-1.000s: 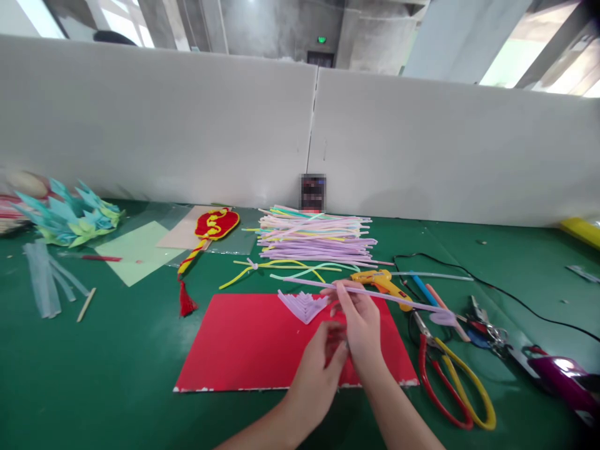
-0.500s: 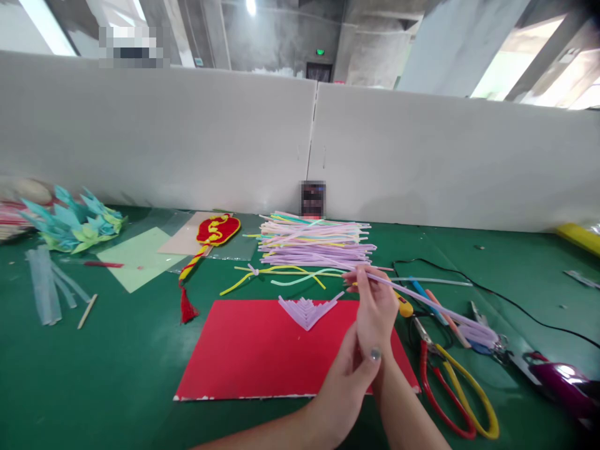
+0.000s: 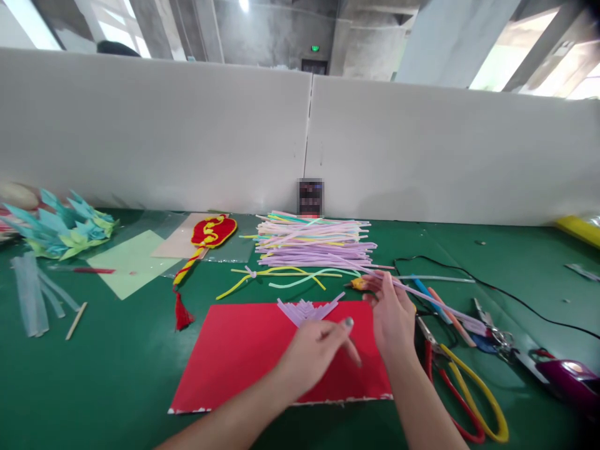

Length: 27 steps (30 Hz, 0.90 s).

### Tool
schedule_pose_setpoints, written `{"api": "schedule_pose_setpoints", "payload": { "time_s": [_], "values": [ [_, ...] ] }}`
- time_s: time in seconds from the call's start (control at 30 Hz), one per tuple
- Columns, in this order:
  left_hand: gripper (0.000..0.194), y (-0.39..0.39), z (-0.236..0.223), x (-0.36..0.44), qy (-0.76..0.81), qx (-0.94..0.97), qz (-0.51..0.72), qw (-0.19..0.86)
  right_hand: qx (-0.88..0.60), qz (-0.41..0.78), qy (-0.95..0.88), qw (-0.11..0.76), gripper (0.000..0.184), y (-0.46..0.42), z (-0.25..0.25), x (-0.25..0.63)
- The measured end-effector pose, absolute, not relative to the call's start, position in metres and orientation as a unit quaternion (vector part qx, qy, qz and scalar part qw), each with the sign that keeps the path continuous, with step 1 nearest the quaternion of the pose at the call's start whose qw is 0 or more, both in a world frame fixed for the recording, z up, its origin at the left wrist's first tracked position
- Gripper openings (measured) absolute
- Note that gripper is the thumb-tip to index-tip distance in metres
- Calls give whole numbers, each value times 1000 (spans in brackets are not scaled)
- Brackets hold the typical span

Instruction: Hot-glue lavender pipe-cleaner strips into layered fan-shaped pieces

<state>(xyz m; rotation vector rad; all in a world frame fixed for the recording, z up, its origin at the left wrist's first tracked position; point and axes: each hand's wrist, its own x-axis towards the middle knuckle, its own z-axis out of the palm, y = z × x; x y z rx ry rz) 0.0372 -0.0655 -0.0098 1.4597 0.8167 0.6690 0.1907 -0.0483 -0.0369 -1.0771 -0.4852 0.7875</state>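
My right hand (image 3: 392, 315) hovers over the right edge of a red card sheet (image 3: 244, 356) and pinches a long lilac pipe cleaner (image 3: 440, 304) that slants down to the right over the tools. My left hand (image 3: 315, 350) hangs above the red sheet with fingers loosely curled and holds nothing I can see. A lilac chevron piece (image 3: 307, 309) made of folded pipe cleaners lies at the sheet's top edge, just beyond my left fingers. A stack of pastel pipe cleaners (image 3: 315, 244) lies behind it.
Scissors with red and yellow handles (image 3: 462, 390), a yellow glue gun (image 3: 359, 284), pliers (image 3: 492, 331) and a black cable (image 3: 506, 294) lie at the right. A red and yellow ornament with a tassel (image 3: 201, 247), green paper (image 3: 129, 262), teal paper flowers (image 3: 59, 225) and clear glue sticks (image 3: 30, 294) lie at the left. A white partition (image 3: 187, 137) stands behind.
My right hand has moved right and lower with the lilac pipe cleaner. My left hand has separated from the right wrist and come forward over the red sheet.
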Motion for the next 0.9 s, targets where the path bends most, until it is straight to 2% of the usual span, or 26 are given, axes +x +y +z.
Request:
{"api": "schedule_pose_setpoints", "payload": {
  "time_s": [0.07,0.13,0.23,0.33,0.37,0.6,0.9],
  "values": [
    [52,-47,-11,28,394,613,326,603,-470,412,-216,750,28,-49,-36,182],
    [44,-32,-16,21,435,574,356,596,-454,447,-216,740,27,-50,-36,173],
    [11,-20,-25,14,425,544,413,593,-439,476,-228,727,25,-53,-37,163],
    [37,-15,-29,10,393,523,427,625,-430,498,-251,710,24,-55,-41,157],
    [40,-14,-29,8,386,517,423,636,-431,507,-260,700,23,-55,-42,156],
    [20,-8,-27,-2,422,539,391,615,-441,545,-315,640,22,-58,-50,148],
    [30,-16,-37,8,346,377,467,721,-421,570,-272,651,21,-59,-50,147]
  ]
}}
